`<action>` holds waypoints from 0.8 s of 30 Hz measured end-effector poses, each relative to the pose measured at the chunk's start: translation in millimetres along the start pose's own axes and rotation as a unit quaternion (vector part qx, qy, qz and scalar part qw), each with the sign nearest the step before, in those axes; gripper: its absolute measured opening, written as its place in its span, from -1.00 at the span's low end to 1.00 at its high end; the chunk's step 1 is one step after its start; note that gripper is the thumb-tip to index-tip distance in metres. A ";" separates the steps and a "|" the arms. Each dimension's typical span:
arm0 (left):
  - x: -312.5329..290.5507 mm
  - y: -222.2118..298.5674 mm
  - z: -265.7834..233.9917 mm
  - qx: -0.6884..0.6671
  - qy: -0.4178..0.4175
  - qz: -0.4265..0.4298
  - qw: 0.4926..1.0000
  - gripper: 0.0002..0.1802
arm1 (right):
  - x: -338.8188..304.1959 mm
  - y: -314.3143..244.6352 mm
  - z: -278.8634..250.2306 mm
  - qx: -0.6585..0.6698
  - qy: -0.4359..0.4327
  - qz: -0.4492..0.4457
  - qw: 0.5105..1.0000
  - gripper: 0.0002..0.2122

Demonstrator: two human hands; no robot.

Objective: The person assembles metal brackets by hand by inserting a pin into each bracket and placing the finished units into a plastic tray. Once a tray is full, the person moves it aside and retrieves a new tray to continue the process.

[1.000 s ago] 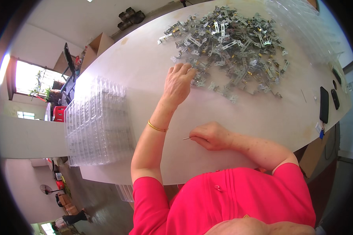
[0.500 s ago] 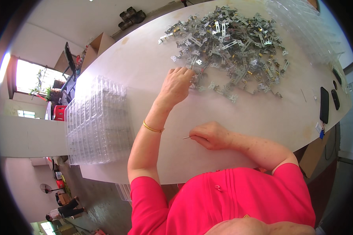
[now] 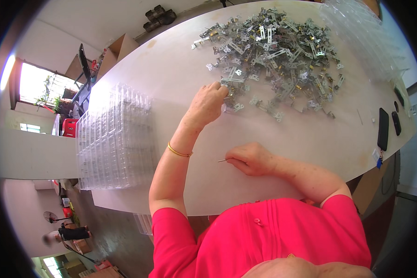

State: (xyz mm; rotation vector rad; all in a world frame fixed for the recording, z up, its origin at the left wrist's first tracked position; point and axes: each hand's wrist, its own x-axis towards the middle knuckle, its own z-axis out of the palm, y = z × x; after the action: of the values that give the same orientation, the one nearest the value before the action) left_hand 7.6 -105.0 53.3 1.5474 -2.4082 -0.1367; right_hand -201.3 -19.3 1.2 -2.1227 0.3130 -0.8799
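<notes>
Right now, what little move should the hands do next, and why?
Probably the left hand should close on one metal bracket at the near edge of the pile of metal parts and bring it back. Its fingertips already touch that edge, while the right hand waits on the table, holding a thin pin.

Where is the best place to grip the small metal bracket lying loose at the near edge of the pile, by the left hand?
Probably by its two long edges, pinched from above. The bracket lies flat on the white table, apart from the tangled pile, so its sides look free. The left hand is right beside it, on its left.
</notes>
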 end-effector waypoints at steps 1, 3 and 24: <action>0.0 0.0 0.7 0.006 0.008 0.007 1.000 -0.85 | -0.1 -0.1 -0.2 -0.001 -0.001 0.000 1.000 -0.93; 1.6 -0.5 1.3 0.018 -0.005 0.004 1.000 -0.85 | 0.0 -0.4 -0.5 0.001 -0.001 -0.001 1.000 -0.93; 7.1 13.6 -6.9 0.013 0.207 0.054 0.977 -0.81 | 3.5 -4.0 -3.7 -0.006 -0.016 0.008 1.000 -0.92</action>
State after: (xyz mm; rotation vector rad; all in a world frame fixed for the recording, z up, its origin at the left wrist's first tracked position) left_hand -5.2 -105.2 64.3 1.2974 -2.1583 0.2191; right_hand -201.5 -20.5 7.5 -2.1401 0.3206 -0.8360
